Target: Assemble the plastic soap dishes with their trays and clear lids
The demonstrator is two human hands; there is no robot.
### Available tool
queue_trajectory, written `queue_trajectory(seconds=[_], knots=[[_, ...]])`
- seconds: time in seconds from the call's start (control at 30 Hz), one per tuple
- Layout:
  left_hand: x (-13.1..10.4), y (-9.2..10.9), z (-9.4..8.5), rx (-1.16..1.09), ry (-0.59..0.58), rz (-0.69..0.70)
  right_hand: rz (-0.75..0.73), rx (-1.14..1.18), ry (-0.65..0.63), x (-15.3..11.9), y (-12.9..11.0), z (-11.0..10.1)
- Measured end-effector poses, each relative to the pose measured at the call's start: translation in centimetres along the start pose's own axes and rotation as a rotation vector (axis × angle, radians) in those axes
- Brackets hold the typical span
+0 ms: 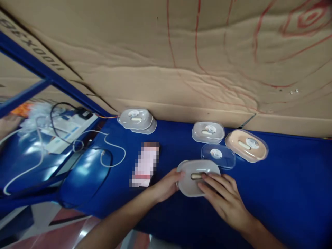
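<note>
A grey oval plastic box (188, 185) with a short beige bar (196, 176) on its top is held low over the blue table. My left hand (168, 186) grips its left end, thumb on top. My right hand (227, 199) lies over its right end, fingertips on the top and at the end of the bar; part of the box is hidden under these fingers. Just beyond the box is a clear oval lid (227, 159) with a round white sticker (216, 153).
Behind stand a grey box under a clear cover (197, 133), a peach covered box (249, 147) and stacked grey boxes (137, 119). A phone (145, 164), blurred out, lies left on the blue table (285, 180). Cables (124, 154) trail farther left. Cardboard (155, 86) walls the back.
</note>
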State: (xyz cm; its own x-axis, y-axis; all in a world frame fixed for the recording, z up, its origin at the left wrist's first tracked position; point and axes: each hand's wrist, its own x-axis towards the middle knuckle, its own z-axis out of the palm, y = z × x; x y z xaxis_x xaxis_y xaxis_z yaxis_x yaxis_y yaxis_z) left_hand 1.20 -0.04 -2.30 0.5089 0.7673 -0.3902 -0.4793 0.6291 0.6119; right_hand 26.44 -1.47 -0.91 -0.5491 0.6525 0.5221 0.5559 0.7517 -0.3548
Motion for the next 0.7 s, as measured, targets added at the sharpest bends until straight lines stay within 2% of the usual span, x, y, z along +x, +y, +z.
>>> queue_trajectory(seconds=[0.1,0.23,0.33,0.5,0.6,0.7], knots=[[0.7,1.3,0.8,0.035,-0.046,0.027,-0.02,-0.029,0.008,0.8,0.2,-0.4],[1.2,2.7,1.2,0.068,-0.03,0.089,-0.089,-0.077,0.016,1.6,0.5,-0.5],[0.9,2.4,0.9,-0.007,0.019,0.074,-0.097,-0.056,-0.037,0.8,0.2,-0.2],[-0.3,1.0,0.5,-0.101,0.02,-0.028,-0.038,0.037,-0.104,-1.2,-0.2,0.7],[-0.5,1.1,0.9,-0.113,0.042,-0.074,-0.02,0.069,-0.105,-1.2,-0.2,0.5],[-0.5,1.4,1.6,-0.121,0.089,-0.046,-0.023,0.069,-0.091,-0.7,-0.3,0.1]])
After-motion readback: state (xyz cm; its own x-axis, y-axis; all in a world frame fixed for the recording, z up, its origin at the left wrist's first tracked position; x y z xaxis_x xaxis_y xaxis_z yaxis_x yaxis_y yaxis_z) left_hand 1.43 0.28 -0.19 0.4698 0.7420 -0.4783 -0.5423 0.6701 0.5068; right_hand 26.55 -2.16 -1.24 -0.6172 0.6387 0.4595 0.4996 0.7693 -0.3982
